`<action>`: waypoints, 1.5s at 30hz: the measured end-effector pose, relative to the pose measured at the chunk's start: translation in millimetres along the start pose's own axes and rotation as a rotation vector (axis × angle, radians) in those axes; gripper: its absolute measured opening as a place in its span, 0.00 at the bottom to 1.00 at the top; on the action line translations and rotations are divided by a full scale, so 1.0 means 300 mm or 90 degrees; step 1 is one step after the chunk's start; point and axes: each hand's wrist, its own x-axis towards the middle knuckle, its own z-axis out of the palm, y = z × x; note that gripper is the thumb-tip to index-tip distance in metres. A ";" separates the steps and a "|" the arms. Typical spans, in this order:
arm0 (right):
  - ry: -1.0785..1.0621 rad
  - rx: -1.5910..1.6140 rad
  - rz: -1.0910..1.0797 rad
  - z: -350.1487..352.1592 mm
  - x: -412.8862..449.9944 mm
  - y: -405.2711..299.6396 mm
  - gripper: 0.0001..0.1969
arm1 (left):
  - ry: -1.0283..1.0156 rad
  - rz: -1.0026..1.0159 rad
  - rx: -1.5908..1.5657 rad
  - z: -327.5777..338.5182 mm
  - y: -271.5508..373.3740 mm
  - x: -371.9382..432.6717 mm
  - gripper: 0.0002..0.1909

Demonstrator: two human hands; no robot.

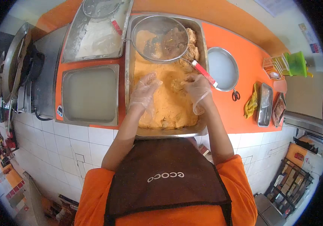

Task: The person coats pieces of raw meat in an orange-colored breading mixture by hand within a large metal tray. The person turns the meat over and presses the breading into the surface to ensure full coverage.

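Note:
A deep steel pan (pixel 130 70) before me holds a bed of orange-yellow breading flour (pixel 164 110). Both my hands wear clear plastic gloves dusted with the flour. My left hand (pixel 144 89) hovers over the pan's left side, thumb and fingers apart, with nothing visible between them. My right hand (pixel 199 87) is at the right side, its fingers on a flour-coated piece of food (pixel 178 84). Across the far end of the pan rests a round wire-mesh strainer (pixel 160 38) with a red-and-white handle. Coated pieces (pixel 193 48) are piled under and beside it.
Left of the pan stand a tray of cloudy liquid (pixel 90 94) and a tray of white flour (pixel 93 39) with another strainer (pixel 102 7). On the orange counter (pixel 226 118) at right are a round pan of whitish liquid (pixel 222 69), scissors (pixel 235 95), a yellow cloth (pixel 251 103) and a narrow steel tray (pixel 264 104).

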 end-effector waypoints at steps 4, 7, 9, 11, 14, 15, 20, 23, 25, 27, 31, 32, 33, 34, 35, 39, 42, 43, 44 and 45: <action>0.053 0.210 -0.096 -0.118 0.012 -0.031 0.09 | 0.001 -0.005 0.056 -0.010 -0.002 0.008 0.34; 0.166 0.159 -0.130 -0.231 0.095 -0.106 0.11 | 0.011 -0.011 0.043 -0.017 -0.005 0.009 0.34; 0.245 0.066 -0.137 -0.288 0.188 -0.170 0.14 | 0.019 -0.013 0.037 -0.021 -0.013 0.010 0.34; 0.278 0.024 -0.125 -0.323 0.257 -0.236 0.15 | 0.004 -0.010 0.026 -0.011 -0.012 0.010 0.33; 0.344 -0.019 -0.166 -0.323 0.404 -0.257 0.14 | 0.003 0.022 0.001 0.003 -0.009 -0.003 0.32; 0.382 -0.022 -0.216 -0.310 0.462 -0.245 0.13 | 0.005 0.023 0.000 0.006 -0.014 -0.003 0.32; 0.328 -0.013 -0.263 -0.289 0.623 -0.171 0.13 | -0.013 0.013 0.026 0.014 -0.022 -0.014 0.31; 0.287 -0.023 -0.267 -0.316 0.522 -0.291 0.15 | 0.003 0.011 0.054 -0.009 -0.002 -0.023 0.30; 0.252 -0.032 -0.226 -0.322 0.423 -0.342 0.16 | 0.004 0.028 0.068 -0.034 -0.015 -0.014 0.30; 0.069 -0.091 -0.238 -0.279 0.336 -0.334 0.13 | 0.002 0.044 0.083 -0.050 0.012 -0.012 0.30; -0.007 -0.351 -0.568 -0.088 0.241 0.029 0.09 | -0.071 0.085 0.613 -0.019 0.109 0.028 0.27; -0.009 -0.367 -0.635 -0.025 0.243 0.165 0.08 | -0.122 0.123 0.733 -0.006 0.095 0.065 0.25; -0.111 -0.308 -0.503 0.042 0.233 0.263 0.10 | -0.130 0.120 0.733 0.004 0.072 0.097 0.25; -0.209 -0.247 -0.369 0.103 0.217 0.343 0.11 | -0.147 0.145 0.807 0.011 0.045 0.132 0.23; -0.304 -0.184 -0.236 0.152 0.205 0.395 0.13 | -0.160 0.170 0.880 0.013 0.017 0.167 0.22; -0.558 -0.469 -0.024 0.083 0.037 0.024 0.26 | -0.237 0.160 0.930 -0.028 -0.037 0.211 0.23; -0.494 -0.326 -0.209 0.099 -0.050 0.165 0.32 | -0.283 0.023 0.879 0.016 0.041 0.152 0.27; -0.494 -0.328 -0.211 0.095 -0.061 0.159 0.32 | -0.330 -0.016 0.899 0.009 0.022 0.160 0.28; -0.511 -0.342 -0.160 0.086 -0.067 0.148 0.30 | -0.376 -0.055 0.917 0.000 0.007 0.165 0.30; -0.525 -0.353 -0.104 0.077 -0.078 0.133 0.29 | -0.378 -0.054 0.917 0.003 0.011 0.162 0.30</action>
